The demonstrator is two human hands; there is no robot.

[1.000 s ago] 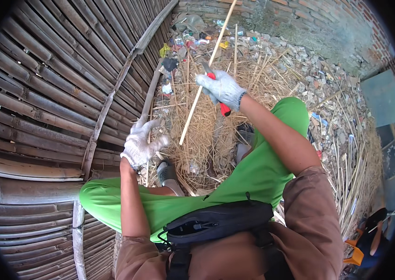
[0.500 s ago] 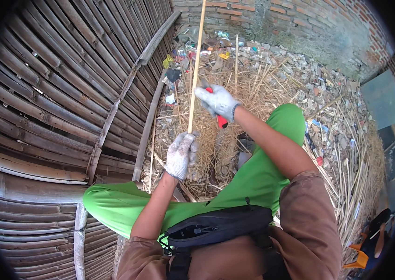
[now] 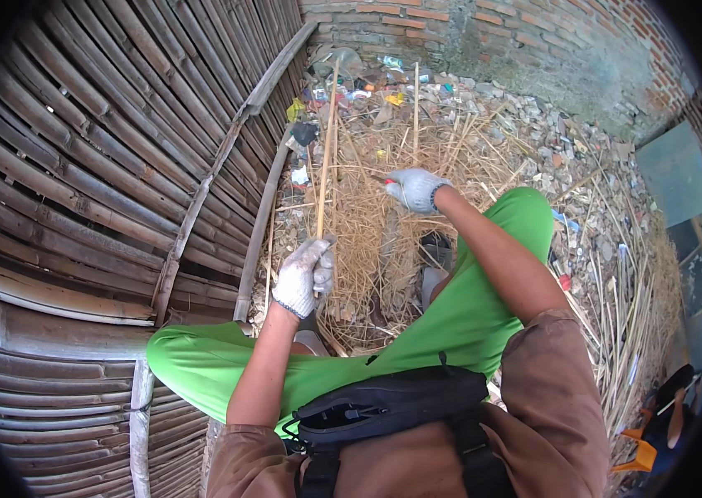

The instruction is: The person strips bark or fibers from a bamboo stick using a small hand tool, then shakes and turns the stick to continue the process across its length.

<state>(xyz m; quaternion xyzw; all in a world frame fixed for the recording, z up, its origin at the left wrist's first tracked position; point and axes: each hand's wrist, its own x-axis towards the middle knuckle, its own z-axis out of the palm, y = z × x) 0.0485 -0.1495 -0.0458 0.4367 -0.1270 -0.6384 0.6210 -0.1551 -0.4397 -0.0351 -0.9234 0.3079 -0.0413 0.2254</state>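
My left hand (image 3: 305, 274), in a whitish knit glove with dark smudges, is closed round the near end of a thin pale bamboo strip (image 3: 326, 178). The strip points away from me over the straw-covered ground. To its right, my gloved right hand (image 3: 417, 191) is closed on a red-handled knife (image 3: 390, 181). Only a bit of red and a short dark tip show at the fingers; the rest of the handle is hidden. The right hand is apart from the strip.
Bamboo shavings (image 3: 367, 241) lie between my green-trousered legs. A slatted bamboo wall (image 3: 102, 166) rises at left, a brick wall (image 3: 517, 41) at the back. Rubble and litter cover the far ground. Loose strips (image 3: 608, 332) lie at right, near another person's arm (image 3: 676, 419).
The bamboo strip's far end has dropped lower. My right hand has moved right, away from the strip, with the knife. My left hand has shifted slightly left and still grips the strip.
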